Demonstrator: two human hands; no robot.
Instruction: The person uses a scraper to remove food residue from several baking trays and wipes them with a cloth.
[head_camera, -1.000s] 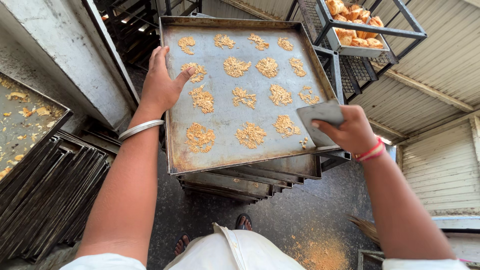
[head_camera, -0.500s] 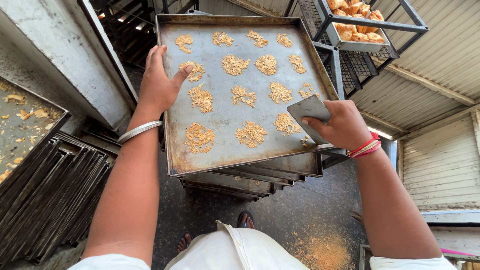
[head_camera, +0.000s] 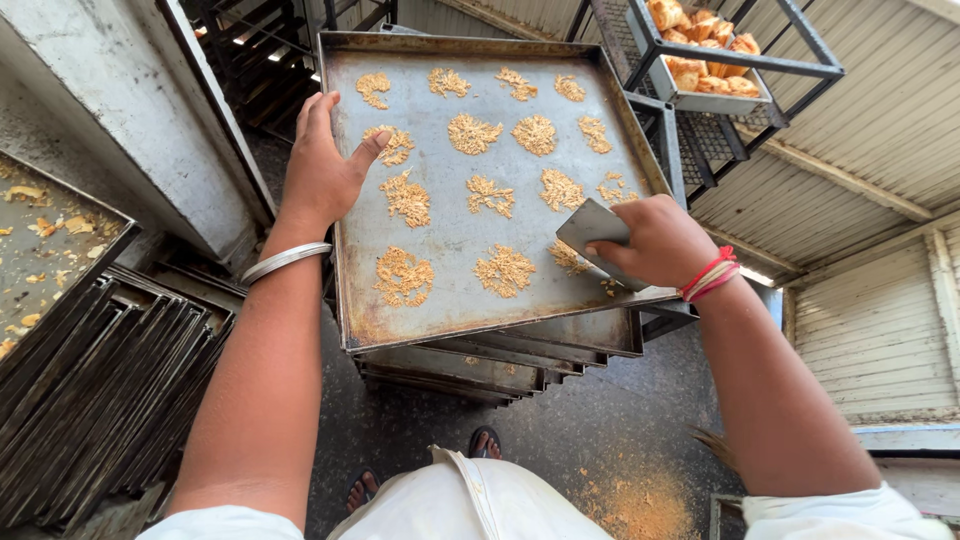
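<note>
A large metal baking tray (head_camera: 450, 300) lies on top of a stack of similar trays, dotted with several golden crumb patches (head_camera: 404, 274). My left hand (head_camera: 322, 170) grips the tray's left rim, thumb on its surface; a metal bangle is on that wrist. My right hand (head_camera: 655, 240) holds a flat metal scraper (head_camera: 592, 226) with its blade pressed on the tray near the right edge, over a crumb patch. Red threads circle the right wrist.
A stack of trays (head_camera: 480, 365) sits under the top one. Dark trays stand on edge at the left (head_camera: 90, 390), beside a crumb-covered tray (head_camera: 45, 240). A metal rack (head_camera: 700, 60) with baked pieces is at the upper right. Crumbs lie on the floor (head_camera: 630, 500).
My right hand with the scraper has slid leftward and down onto the tray's surface. The left hand has stayed on the left rim.
</note>
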